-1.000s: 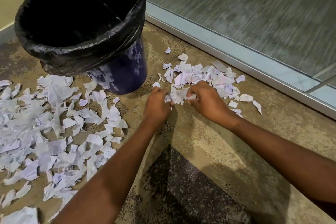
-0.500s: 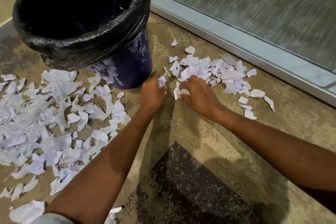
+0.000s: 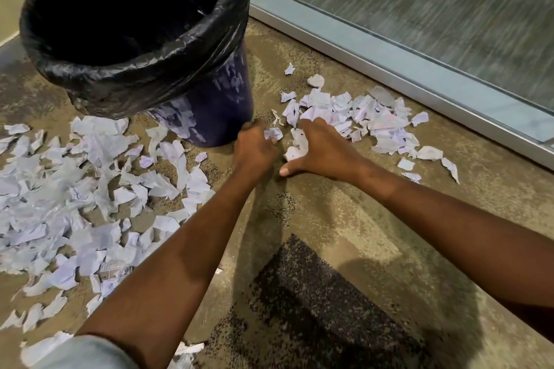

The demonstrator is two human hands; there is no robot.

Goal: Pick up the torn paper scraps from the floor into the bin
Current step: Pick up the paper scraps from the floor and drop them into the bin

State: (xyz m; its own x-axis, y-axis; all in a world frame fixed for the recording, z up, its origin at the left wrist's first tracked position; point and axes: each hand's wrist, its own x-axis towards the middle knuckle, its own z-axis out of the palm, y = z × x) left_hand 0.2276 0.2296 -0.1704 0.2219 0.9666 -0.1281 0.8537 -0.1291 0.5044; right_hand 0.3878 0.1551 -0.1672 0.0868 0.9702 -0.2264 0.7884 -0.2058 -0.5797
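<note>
A dark blue bin (image 3: 209, 111) lined with a black bag (image 3: 135, 69) stands at the upper left. Torn white paper scraps lie in a big spread (image 3: 75, 195) left of the bin and a smaller heap (image 3: 359, 117) to its right. My left hand (image 3: 254, 150) is curled at the foot of the bin, pinching a small scrap (image 3: 273, 133). Just right of it, my right hand (image 3: 323, 150) lies on the near edge of the smaller heap, thumb spread, with scraps (image 3: 296, 147) gathered under its palm and fingers.
The floor is tan carpet with a dark speckled patch (image 3: 323, 308) near me. A metal door sill (image 3: 404, 69) and glass panel run diagonally behind the smaller heap. A few stray scraps (image 3: 428, 156) lie near the sill.
My left hand has drawn apart from the right one and now pinches a single scrap by the bin. My right hand has spread flatter over the scraps. The camera has moved closer.
</note>
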